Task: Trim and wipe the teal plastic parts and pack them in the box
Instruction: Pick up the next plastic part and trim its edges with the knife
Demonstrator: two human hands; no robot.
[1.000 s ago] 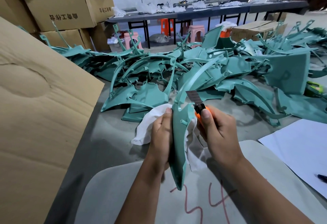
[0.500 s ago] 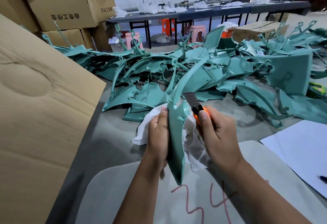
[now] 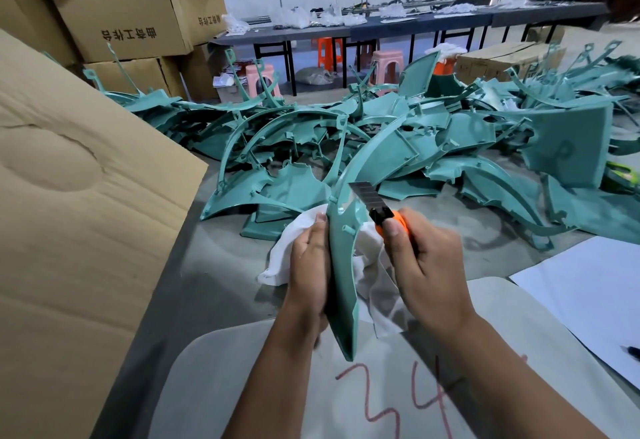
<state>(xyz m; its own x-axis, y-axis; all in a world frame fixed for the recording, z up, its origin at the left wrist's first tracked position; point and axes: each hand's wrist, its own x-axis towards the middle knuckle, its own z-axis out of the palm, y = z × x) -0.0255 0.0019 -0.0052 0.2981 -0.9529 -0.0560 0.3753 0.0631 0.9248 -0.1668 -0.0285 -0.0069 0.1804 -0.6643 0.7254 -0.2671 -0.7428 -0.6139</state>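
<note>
While gripped by left hand (image 3: 308, 265), teal part (image 3: 341, 286) against right hand's (image 3: 426, 265) knife (image 3: 375, 208).

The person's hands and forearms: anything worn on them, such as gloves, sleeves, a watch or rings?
Nothing worn shows. The left hand and right hand are bare, without gloves. Both forearms are uncovered right to the bottom edge of the head view, with no sleeve cuff, watch or wristband visible. No rings show on the fingers in view. Fingernails are short.

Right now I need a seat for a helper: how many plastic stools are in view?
3, all on the floor by the long dark tables: an orange stool farthest back, a pink stool right of it, and another pink stool nearer, behind the teal parts pile. More may be hidden.
</note>
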